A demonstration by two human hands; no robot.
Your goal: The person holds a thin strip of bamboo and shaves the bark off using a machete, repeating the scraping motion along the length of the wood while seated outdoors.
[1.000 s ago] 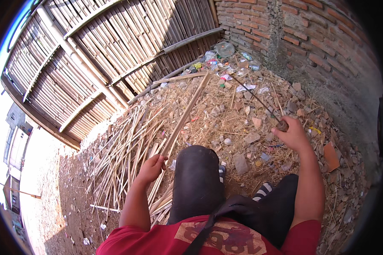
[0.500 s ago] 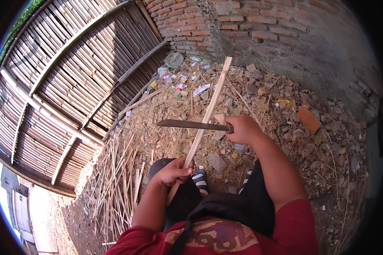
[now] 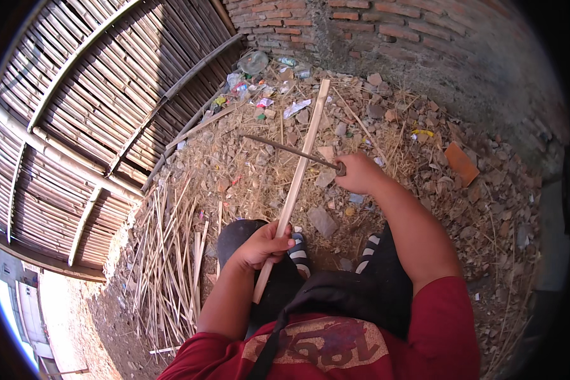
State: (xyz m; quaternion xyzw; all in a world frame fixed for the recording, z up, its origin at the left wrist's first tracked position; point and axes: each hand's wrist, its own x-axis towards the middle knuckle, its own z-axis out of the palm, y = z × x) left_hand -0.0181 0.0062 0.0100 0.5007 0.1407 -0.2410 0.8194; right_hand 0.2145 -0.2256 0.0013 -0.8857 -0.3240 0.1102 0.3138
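Note:
My left hand (image 3: 265, 246) is closed round the lower part of a long pale bamboo strip (image 3: 304, 152), which slants up and away from my lap. In my right hand (image 3: 357, 173) is the handle of a dark machete (image 3: 278, 146), its long blade pointing left. The blade crosses the strip above its middle, seen nearly edge-on; whether it presses on the strip I cannot tell. Most of the handle is hidden in my fist. Below the left hand, the strip's near end rests by my left thigh.
A pile of thin bamboo strips (image 3: 164, 266) lies on the ground at my left. Rubble and dry straw (image 3: 266, 177) cover the ground ahead, with litter (image 3: 259, 95) near the bamboo fence (image 3: 88, 120). A brick wall (image 3: 411, 44) stands behind, and an orange tile fragment (image 3: 461, 164) lies right.
The machete's blade has turned from broad side to nearly edge-on, its tip swinging farther from me. My right hand has moved slightly away; the left keeps its hold on the bamboo strip.

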